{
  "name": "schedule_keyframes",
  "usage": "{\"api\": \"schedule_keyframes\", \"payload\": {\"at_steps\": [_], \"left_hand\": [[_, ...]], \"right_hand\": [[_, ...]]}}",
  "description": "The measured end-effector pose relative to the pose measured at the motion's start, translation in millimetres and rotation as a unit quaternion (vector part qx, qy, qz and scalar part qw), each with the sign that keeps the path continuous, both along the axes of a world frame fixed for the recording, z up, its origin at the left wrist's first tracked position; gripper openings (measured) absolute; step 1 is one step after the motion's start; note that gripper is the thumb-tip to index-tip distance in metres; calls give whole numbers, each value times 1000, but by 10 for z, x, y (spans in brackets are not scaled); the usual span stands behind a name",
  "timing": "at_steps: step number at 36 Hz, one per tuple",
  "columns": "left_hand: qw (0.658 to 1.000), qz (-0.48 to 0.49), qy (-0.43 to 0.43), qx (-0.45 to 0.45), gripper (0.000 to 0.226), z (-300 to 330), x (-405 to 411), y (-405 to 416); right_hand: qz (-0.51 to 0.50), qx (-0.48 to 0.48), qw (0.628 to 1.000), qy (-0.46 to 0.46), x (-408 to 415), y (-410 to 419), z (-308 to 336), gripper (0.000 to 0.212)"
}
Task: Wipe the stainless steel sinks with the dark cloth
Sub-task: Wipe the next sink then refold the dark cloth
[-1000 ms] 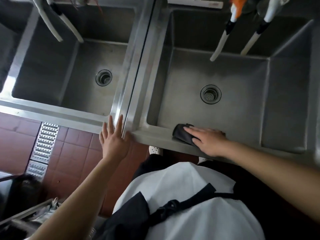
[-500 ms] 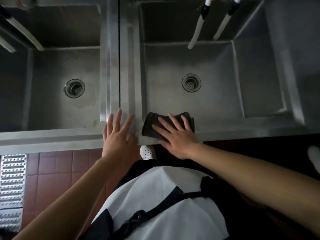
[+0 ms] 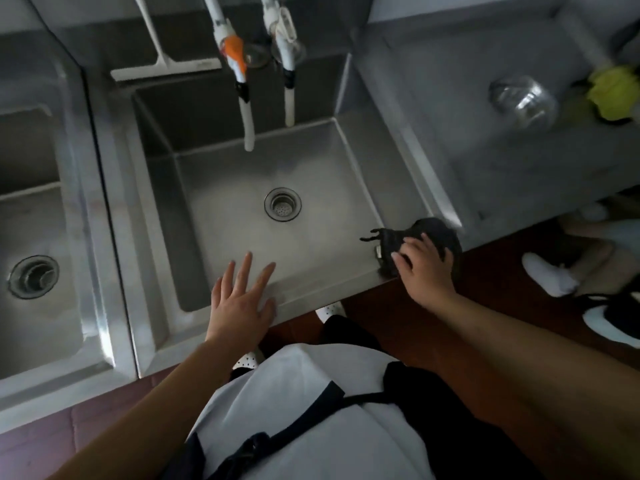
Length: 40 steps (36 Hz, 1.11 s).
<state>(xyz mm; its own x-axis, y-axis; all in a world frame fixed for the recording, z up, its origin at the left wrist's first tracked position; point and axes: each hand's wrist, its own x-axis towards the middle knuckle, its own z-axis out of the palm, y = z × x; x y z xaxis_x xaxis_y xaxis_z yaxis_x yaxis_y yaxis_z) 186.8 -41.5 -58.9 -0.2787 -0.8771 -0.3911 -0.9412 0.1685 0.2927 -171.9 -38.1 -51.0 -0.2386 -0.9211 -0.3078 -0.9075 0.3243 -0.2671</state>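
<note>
Head view: dark cloth (image 3: 431, 237) bunched at near-right corner of sink (image 3: 311, 271) rim. Right hand (image 3: 420, 268) presses it, fingers curled into the folds. Left hand (image 3: 242, 299) spread flat on near rim. Cloth looks soft, light, limp; best palmed from above.

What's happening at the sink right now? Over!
Right hand grips dark cloth at sink's front right corner. Left hand open on front rim. Nothing in the way.

The stainless steel sink unit (image 3: 114, 244) carries everything: a dark cloth (image 3: 433, 237) lies on its front rim under the right hand (image 3: 420, 271); beyond that hand, a glass jar (image 3: 523, 102) is laid on the drainboard (image 3: 485, 140).
</note>
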Motion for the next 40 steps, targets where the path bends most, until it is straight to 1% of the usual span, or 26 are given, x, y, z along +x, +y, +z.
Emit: {"api": "schedule_keyframes", "payload": {"at_steps": [2, 3, 4, 6, 7, 8, 9, 11, 14, 17, 20, 23, 29, 32, 36, 40], "left_hand": [[1000, 7, -1, 12, 67, -1, -140, -49], [1000, 10, 0, 20, 66, -4, -210, -71], [1000, 12, -2, 29, 66, -8, -285, -94], [999, 18, -8, 46, 65, -28, -436, -142], [998, 25, -12, 54, 65, -41, -515, -166], [997, 34, -15, 64, 64, -52, -599, -190], [996, 48, -19, 74, 64, -62, -680, -210], [990, 91, -34, 99, 64, -85, -832, -249], [974, 168, -74, 132, 65, -118, -987, -305], [962, 216, -88, 144, 65, -149, -1041, -326], [957, 239, -90, 139, 64, -172, -1032, -366], [941, 291, -92, 146, 62, -201, -976, -425], [930, 302, -121, 170, 62, -236, -844, -505], [918, 327, -129, 182, 61, -204, -761, -635], [904, 359, -113, 201, 61, -220, -656, -776], [901, 368, -86, 215, 62, -285, -666, -808]], "right_hand": [[-78, -40, 996, -20, -152, -54, -12, 15], [-101, -54, 993, -20, -234, -69, -32, 11], [-111, -64, 992, -17, -313, -82, -59, 12], [-124, -54, 991, -3, -433, -105, -109, 52], [-134, -29, 990, 10, -474, -121, -132, 69], [-139, -2, 990, 27, -500, -135, -166, 78], [-138, 24, 989, 43, -507, -142, -203, 82], [-128, 38, 989, 62, -513, -162, -287, 82], [-110, 27, 992, 59, -605, -325, -334, 82], [-3, 30, 995, 90, -852, -648, -375, 84], [104, 27, 987, 122, -1106, -1081, -403, 87], [171, 32, 976, 129, -1205, -1573, -423, 90], [200, 42, 972, 118, -1079, -2743, -383, 91], [211, 58, 970, 111, -1006, -3317, -381, 92], [214, 61, 968, 118, -907, -3978, -425, 93], [203, 58, 969, 125, -794, -4484, -476, 95]]}}
